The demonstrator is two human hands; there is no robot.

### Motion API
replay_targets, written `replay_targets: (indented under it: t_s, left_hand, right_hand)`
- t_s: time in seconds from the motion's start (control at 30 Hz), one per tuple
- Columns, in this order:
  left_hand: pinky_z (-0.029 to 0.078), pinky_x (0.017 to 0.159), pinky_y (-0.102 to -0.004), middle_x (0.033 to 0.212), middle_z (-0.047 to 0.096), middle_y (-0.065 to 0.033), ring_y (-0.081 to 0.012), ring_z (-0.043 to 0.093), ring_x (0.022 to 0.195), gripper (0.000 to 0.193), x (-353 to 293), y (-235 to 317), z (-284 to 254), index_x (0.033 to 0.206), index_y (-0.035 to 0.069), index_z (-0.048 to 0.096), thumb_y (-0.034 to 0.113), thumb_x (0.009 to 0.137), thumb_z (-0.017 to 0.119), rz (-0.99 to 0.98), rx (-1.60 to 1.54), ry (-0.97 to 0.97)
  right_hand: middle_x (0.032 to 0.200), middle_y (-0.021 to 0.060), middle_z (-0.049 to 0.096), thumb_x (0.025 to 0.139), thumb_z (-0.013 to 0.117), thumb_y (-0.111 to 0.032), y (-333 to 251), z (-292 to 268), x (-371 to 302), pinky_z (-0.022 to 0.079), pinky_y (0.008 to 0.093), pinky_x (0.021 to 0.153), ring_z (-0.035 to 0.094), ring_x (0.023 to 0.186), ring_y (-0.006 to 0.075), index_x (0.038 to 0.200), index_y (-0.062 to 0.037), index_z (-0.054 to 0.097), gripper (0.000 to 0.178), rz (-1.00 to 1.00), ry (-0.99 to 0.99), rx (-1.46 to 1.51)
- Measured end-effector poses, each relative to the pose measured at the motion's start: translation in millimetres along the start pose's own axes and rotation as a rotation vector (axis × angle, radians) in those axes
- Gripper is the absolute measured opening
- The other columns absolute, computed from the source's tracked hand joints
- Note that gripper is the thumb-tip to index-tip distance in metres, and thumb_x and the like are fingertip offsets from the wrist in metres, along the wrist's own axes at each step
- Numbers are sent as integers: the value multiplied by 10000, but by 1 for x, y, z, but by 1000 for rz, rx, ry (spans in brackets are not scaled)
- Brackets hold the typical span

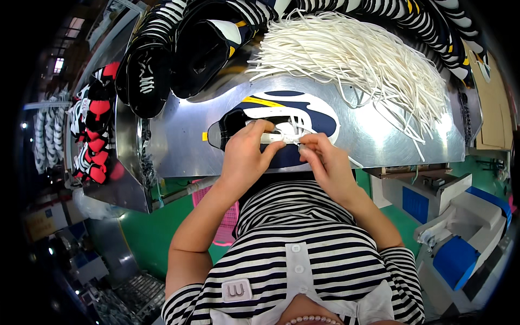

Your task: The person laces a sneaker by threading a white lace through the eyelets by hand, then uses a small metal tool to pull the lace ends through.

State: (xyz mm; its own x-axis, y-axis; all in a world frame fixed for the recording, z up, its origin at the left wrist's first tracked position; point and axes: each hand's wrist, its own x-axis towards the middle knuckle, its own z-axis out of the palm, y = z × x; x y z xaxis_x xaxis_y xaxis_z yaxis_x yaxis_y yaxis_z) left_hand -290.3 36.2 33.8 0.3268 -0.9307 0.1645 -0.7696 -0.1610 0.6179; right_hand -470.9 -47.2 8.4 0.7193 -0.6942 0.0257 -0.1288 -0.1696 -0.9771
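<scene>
A navy and white shoe upper [325, 120] with a yellow stripe lies on its side on the metal table, toe to the right. My left hand [244, 156] is closed on the upper near its lacing opening, thumb and forefinger on either side of the white eyelet strip. A white shoelace [296, 122] runs through the eyelets and loops over the front. Just right of there, my right hand [330, 167] pinches the lace between thumb and fingers, close to the eyelets. The fingertips partly cover the lace end, so its tip cannot be made out.
Behind the upper, a large heap of white shoelaces [352, 54] covers the back right of the metal table [181, 149]. Dark shoe uppers [143, 76] stand stacked along the far edge. Red and black uppers [97, 127] hang at left. A pink basket [225, 219] sits below.
</scene>
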Motion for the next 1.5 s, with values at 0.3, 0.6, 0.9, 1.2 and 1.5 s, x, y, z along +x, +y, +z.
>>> replay_targets:
  t_s: [0.3, 0.6, 0.9, 1.2, 1.5]
  left_hand:
    - [503, 620, -345, 837, 685, -125, -291, 668, 691, 308, 5, 0, -9, 932, 15, 639, 200, 762, 818, -66, 15, -148]
    - [476, 599, -399, 768, 642, -132, -312, 624, 662, 291, -9, -13, 7, 1030, 40, 617, 95, 780, 754, 247, 51, 47]
    - [410, 569, -372, 747, 605, -96, -282, 534, 598, 361, -11, -23, 8, 1000, 59, 536, 6, 736, 778, 541, -35, 46]
    - [386, 572, -364, 714, 566, -74, -270, 512, 582, 294, -23, -26, 0, 915, 61, 525, 6, 751, 763, 491, 50, 110]
    - [416, 591, -318, 833, 650, -67, -204, 592, 658, 193, -37, -29, -2, 967, 60, 560, 64, 807, 668, 603, 72, 41]
  right_hand:
    - [819, 141, 688, 956, 581, -115, 0, 0, 6, 508, 384, 660, 679, 735, 296, 1014, -6, 546, 129, 73, -96, -91]
    - [713, 174, 640, 926, 601, -131, 2, 33, 20, 495, 466, 607, 652, 690, 393, 1039, -26, 473, 200, 77, -21, -336]
    - [663, 160, 627, 969, 557, -171, 4, 42, 26, 485, 471, 578, 644, 637, 376, 1016, -21, 449, 191, 163, -37, -196]
    - [818, 155, 692, 927, 623, -189, -39, -23, 10, 518, 408, 617, 678, 711, 336, 988, -70, 576, 142, 315, -154, -453]
    - [784, 144, 687, 917, 583, -182, -35, -11, 54, 509, 410, 661, 666, 731, 312, 1063, -79, 667, 197, -91, -410, -524]
